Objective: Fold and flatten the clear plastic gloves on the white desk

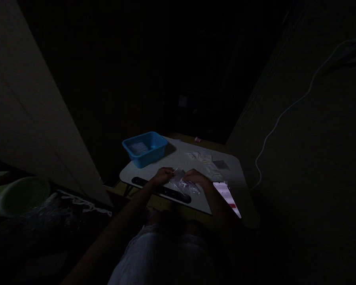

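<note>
Both hands are over the front part of a small white folding table (178, 152). Between them is a crinkled clear plastic bag (178, 181). My left hand (163, 175) has its fingers closed on the bag's left edge. My right hand (195, 176) is closed on the bag's right side, where a small pinkish-white bit shows by the fingertips. What lies inside the bag is too dark to make out. Past my right hand lie several small clear packets (206, 157) and a flat grey square (221, 164).
A blue plastic basin (148, 155) with a pale packet inside stands at the table's left. A lit phone (227, 198) lies by my right forearm. A green bucket (23, 194) is at far left. A white cable (280, 116) hangs along the right wall. The room is very dark.
</note>
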The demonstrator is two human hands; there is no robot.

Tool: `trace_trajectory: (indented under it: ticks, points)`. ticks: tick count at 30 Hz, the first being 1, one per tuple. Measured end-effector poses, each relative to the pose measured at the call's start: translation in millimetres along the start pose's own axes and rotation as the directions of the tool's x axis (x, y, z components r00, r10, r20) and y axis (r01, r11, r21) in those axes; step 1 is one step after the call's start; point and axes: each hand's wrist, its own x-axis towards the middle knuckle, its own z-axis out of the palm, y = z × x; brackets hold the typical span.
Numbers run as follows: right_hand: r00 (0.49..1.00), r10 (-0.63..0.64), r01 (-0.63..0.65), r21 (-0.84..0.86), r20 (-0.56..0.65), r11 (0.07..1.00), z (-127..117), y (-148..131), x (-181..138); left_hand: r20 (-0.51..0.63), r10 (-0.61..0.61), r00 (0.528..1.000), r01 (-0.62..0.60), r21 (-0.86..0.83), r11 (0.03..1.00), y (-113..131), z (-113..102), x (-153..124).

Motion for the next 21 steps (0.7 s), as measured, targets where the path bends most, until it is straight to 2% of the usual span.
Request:
trace_trajectory:
  ticks: [10, 16, 21]
  points:
    - [0.999, -0.013, 0.02, 0.151, -0.042, 0.988, -1, 22, -5, -0.069, -0.114, 0.991, 0.087, -0.307, 0.948, 1, -3, -6]
    - [0.989, -0.042, 0.076, 0.256, -0.139, 0.964, 4, 31, -12, -0.099, -0.137, 0.986, 0.086, -0.405, 0.91, -7, 0, -3]
    - [0.988, -0.03, 0.07, 0.272, -0.15, 0.96, 6, 33, -12, -0.098, -0.148, 0.984, 0.09, -0.442, 0.892, -9, 0, -2]
